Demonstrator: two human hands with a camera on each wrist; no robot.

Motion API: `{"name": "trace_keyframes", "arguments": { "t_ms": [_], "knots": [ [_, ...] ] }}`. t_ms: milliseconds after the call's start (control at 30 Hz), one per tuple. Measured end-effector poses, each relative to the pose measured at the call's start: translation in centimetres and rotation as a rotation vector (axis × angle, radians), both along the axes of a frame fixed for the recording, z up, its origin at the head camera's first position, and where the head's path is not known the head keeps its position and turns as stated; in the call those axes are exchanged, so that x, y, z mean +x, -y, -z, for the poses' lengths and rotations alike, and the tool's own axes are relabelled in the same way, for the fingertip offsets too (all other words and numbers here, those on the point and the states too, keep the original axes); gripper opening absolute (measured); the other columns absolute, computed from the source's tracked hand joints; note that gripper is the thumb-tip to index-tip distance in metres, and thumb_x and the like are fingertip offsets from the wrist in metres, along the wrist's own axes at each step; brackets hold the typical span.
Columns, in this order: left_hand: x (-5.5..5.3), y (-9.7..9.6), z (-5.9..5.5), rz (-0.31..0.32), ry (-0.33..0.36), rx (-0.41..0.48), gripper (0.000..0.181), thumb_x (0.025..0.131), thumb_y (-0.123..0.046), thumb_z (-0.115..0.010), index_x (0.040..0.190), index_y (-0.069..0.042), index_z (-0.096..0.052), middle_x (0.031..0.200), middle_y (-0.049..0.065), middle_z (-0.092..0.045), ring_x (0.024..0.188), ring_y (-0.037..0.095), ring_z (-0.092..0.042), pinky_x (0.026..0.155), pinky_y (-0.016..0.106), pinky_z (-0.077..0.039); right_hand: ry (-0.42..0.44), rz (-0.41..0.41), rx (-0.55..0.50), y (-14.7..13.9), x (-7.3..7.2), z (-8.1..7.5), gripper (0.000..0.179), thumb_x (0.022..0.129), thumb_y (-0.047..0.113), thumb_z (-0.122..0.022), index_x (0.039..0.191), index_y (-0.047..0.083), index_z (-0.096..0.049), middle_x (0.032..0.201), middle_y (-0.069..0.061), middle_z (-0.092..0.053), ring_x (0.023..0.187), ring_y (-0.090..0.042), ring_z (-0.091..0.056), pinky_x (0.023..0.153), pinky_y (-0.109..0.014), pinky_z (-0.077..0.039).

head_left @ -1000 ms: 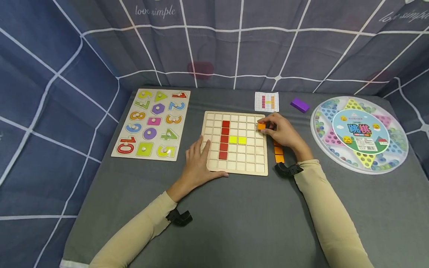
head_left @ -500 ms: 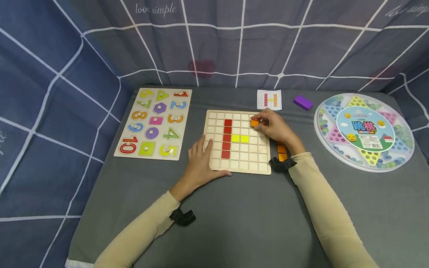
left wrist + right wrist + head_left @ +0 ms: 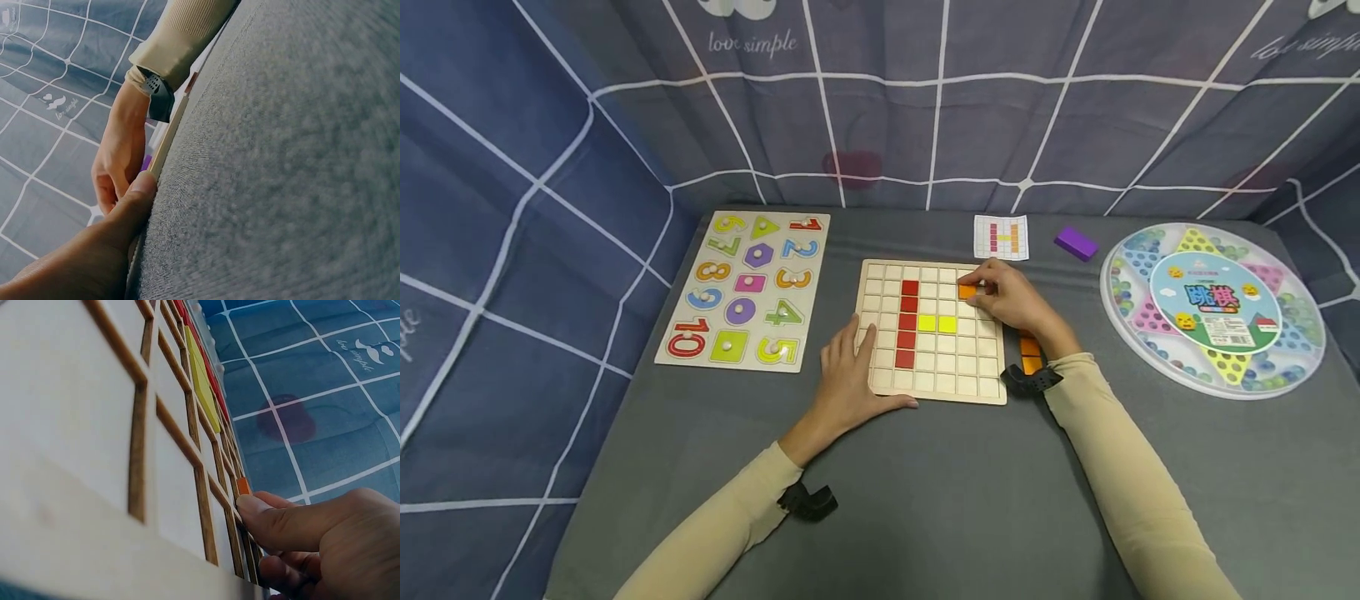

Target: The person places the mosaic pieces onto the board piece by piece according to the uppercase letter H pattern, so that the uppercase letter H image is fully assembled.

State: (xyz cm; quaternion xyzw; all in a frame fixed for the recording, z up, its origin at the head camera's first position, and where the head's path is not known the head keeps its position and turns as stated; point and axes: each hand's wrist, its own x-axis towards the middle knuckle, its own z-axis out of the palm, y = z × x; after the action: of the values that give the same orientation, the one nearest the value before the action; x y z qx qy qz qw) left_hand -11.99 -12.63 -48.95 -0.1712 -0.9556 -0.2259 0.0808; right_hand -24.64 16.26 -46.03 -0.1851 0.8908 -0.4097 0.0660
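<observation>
A wooden grid board (image 3: 917, 394) lies on the table, with a column of red tiles (image 3: 907, 322) and two yellow tiles (image 3: 937, 323) set in its squares. My right hand (image 3: 1011, 296) pinches an orange tile (image 3: 967, 292) at a square near the board's upper right; the right wrist view has the thumb against that orange tile (image 3: 243, 486). With fingers extended, my left hand (image 3: 850, 379) touches the board's left side, its thumb along the front edge. Other orange tiles (image 3: 1031, 357) lie right of the board, partly hidden by the right wrist.
Behind the board lies a printed pattern card (image 3: 1001, 237) and a purple block (image 3: 1076, 243). A number and shape puzzle board (image 3: 743, 292) is at left. At right rests a round Chinese checkers set (image 3: 1213, 310). Grid-patterned cloth (image 3: 880, 125) hangs behind the table.
My right hand has moved left with the orange tile, from the board's right edge to a square further in, and lowered it there. My left hand stays at the board.
</observation>
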Motion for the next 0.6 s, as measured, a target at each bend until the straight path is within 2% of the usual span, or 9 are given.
{"name": "trace_keyframes", "arguments": {
  "t_ms": [367,600],
  "knots": [
    [-0.06,0.07,0.15,0.005,-0.036,-0.004,0.126,0.052,-0.070,-0.084,0.146,0.002,-0.040,0.155,0.025,-0.026,0.136,0.040,-0.032,0.100,0.055,-0.028,-0.009,0.008,-0.002,0.18,-0.25,0.07,0.029,0.087,0.006,-0.071,0.116,0.009,-0.071,0.099,-0.010,-0.055,0.081,-0.021,-0.044,0.072,-0.034,-0.035],
    [0.08,0.11,0.18,0.007,-0.024,-0.005,0.127,0.053,-0.070,-0.084,0.147,0.002,-0.038,0.156,0.025,-0.023,0.136,0.040,-0.030,0.100,0.054,-0.027,-0.006,0.008,-0.002,0.11,-0.16,0.34,0.031,0.086,0.005,-0.073,0.117,0.009,-0.070,0.102,-0.009,-0.056,0.083,-0.021,-0.046,0.074,-0.034,-0.036]
  ]
}}
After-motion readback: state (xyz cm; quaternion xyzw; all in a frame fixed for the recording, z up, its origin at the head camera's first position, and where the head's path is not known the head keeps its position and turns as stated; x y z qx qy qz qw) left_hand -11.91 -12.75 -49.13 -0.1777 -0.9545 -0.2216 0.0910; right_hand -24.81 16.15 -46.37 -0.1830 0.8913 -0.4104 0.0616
